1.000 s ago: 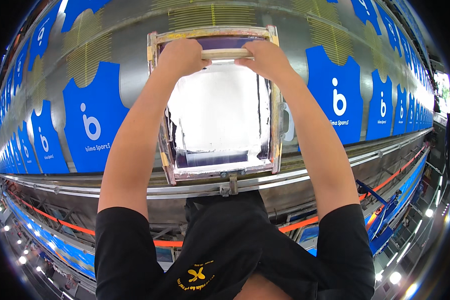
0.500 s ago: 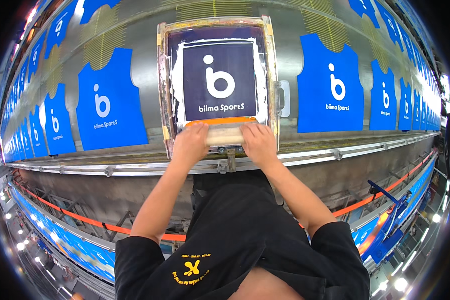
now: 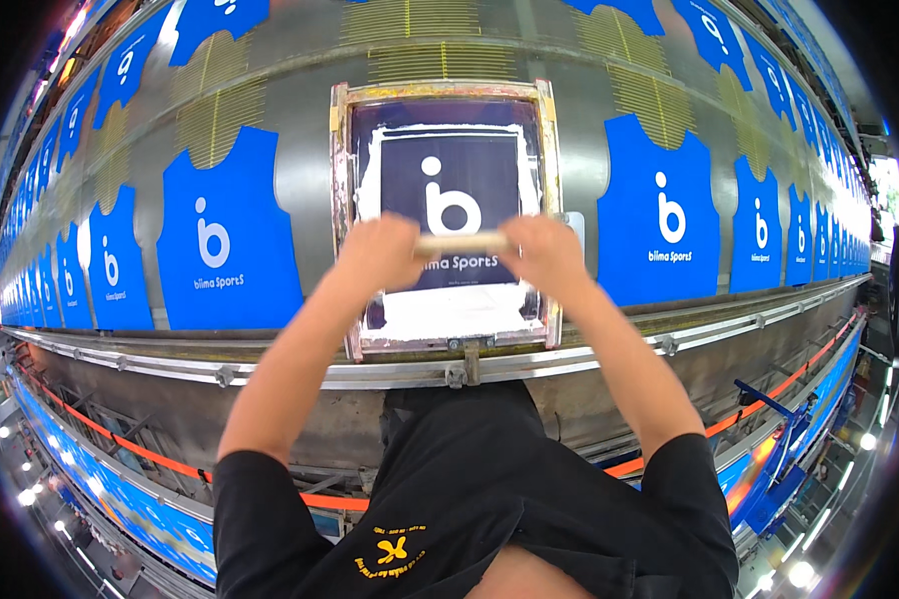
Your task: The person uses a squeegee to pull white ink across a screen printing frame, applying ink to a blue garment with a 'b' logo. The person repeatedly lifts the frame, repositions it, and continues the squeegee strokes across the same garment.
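My left hand (image 3: 382, 250) and my right hand (image 3: 541, 255) are closed on the two ends of a pale, bar-handled squeegee (image 3: 461, 242), held across the middle of a rectangular screen frame (image 3: 342, 165). Its dark mesh (image 3: 484, 165) carries a white letter logo and lettering, partly hidden behind the squeegee and hands. A thick band of white ink (image 3: 449, 309) lies along the near end, with streaks up both sides. The squeegee's blade is not clearly visible.
Blue shirt panels (image 3: 225, 190) with white prints lie in rows left and right on a long metal table (image 3: 310, 190). A metal rail (image 3: 609, 359) with clamps runs along its near edge. An orange strip (image 3: 160, 456) and blue racks (image 3: 769, 419) show below.
The squeegee went from the screen's far end to its near end, then back up to the middle. White ink that covered the logo area now lies mostly at the near end, exposing the design.
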Motion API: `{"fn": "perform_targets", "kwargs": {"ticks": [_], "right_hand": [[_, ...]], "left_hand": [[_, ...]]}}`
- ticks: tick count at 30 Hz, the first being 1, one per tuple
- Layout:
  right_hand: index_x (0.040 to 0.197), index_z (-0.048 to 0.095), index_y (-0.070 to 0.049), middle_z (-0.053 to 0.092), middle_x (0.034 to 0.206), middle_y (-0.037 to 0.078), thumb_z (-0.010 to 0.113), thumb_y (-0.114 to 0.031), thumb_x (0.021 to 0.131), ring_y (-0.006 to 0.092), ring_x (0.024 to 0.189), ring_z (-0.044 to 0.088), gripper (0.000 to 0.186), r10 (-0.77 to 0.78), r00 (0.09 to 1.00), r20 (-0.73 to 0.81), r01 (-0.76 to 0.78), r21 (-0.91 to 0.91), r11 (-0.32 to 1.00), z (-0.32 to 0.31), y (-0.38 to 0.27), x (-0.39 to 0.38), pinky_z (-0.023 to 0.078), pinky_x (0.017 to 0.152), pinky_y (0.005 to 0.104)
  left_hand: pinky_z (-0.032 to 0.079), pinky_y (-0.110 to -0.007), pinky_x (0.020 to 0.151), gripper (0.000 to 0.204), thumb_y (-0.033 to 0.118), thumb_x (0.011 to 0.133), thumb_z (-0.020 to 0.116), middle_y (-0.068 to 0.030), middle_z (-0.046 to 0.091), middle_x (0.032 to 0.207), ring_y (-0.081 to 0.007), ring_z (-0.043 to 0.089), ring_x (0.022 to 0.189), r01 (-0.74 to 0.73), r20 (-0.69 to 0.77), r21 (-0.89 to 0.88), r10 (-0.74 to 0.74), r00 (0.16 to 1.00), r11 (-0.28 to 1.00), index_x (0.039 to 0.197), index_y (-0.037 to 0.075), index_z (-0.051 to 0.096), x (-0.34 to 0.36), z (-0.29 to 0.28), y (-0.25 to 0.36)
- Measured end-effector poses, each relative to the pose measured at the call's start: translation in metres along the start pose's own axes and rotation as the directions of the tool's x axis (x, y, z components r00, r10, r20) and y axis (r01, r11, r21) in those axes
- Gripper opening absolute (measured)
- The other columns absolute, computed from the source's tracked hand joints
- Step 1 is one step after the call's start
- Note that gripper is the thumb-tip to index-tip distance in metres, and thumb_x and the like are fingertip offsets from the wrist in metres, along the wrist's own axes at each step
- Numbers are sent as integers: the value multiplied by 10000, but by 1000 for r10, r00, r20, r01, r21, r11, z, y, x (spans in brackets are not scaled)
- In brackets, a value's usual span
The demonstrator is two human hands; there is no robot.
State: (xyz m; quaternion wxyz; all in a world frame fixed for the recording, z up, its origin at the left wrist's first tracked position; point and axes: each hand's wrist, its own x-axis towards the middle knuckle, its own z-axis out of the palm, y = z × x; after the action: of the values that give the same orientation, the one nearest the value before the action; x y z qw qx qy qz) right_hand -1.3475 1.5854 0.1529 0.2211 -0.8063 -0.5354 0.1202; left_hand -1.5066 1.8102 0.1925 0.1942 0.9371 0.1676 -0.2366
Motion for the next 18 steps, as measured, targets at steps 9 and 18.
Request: {"fn": "perform_targets", "kwargs": {"ticks": [9, 18], "right_hand": [[955, 751, -112, 723, 951, 78, 841, -421, 862, 316, 983, 694, 335, 185, 983, 1, -184, -128, 975, -6, 67, 165, 558, 827, 461], [981, 740, -114, 718, 931, 70, 868, -166, 712, 312, 877, 667, 302, 81, 997, 15, -78, -125, 989, 39, 1, -26, 536, 788, 442]], "left_hand": [[595, -479, 803, 432, 524, 886, 760, -145, 784, 899, -360, 755, 888, 8, -168, 139, 16, 986, 990, 967, 104, 819, 155, -69, -50], [593, -487, 784, 262, 243, 815, 773, -113, 758, 971, -328, 749, 924, 48, -214, -51, -58, 975, 998, 1053, 134, 765, -7, 73, 1]]}}
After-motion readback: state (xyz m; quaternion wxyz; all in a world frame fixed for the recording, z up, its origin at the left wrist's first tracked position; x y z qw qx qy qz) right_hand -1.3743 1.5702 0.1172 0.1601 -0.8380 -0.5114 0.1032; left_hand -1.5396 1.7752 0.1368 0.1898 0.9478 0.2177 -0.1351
